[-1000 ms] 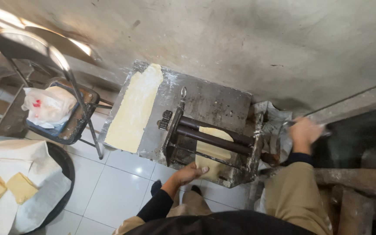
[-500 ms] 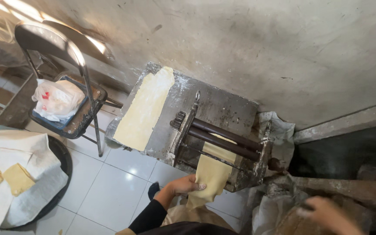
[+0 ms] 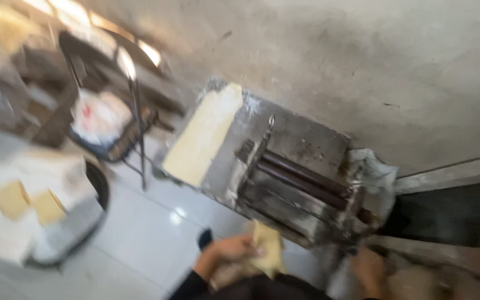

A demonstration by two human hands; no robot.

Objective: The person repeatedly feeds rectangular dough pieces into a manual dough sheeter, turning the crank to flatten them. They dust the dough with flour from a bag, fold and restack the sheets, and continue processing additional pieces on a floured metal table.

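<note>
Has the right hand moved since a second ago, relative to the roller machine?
Yes. The right hand dropped from the roller machine's right end to below its lower right corner.

Bare white floor tiles (image 3: 140,233) open at left, roller machine (image 3: 301,189) blocking ahead, folding chair (image 3: 112,111) and wall (image 3: 334,66) hemming behind

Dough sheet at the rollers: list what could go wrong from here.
1. The left hand grips the dough sheet just below the rollers; fingers could get drawn toward the nip.
2. The sheet looks crumpled in that hand, so it may crease or tear.
3. The long dough strip lies at the edge of the machine's metal table and could slide off toward the floor. The right hand is low beside the machine; the blur hides what it touches.
</note>
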